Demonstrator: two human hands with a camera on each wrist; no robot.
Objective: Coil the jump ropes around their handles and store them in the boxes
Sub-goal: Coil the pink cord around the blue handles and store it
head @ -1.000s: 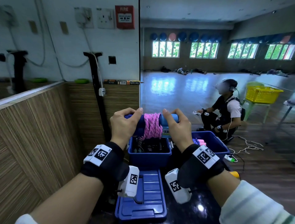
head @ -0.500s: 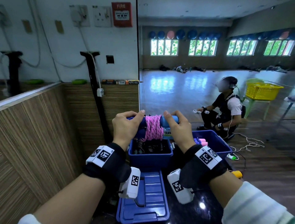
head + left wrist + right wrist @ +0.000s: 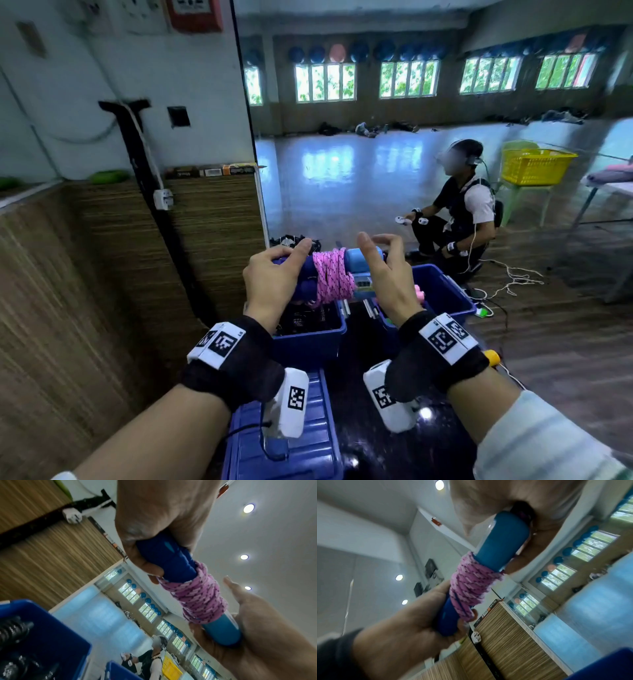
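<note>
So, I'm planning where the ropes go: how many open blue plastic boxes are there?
2: the left blue box below the left hand, the right blue box behind the right hand.

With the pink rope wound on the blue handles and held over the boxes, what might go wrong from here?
1. The right hand looks open, its palm only cupping the light blue handle end; the left hand alone grips the bundle, so it may slip.
2. No tucked end shows on the pink rope; the coils might loosen when dropped.
3. The left blue box already holds dark ropes, so the bundle may sit high.
</note>
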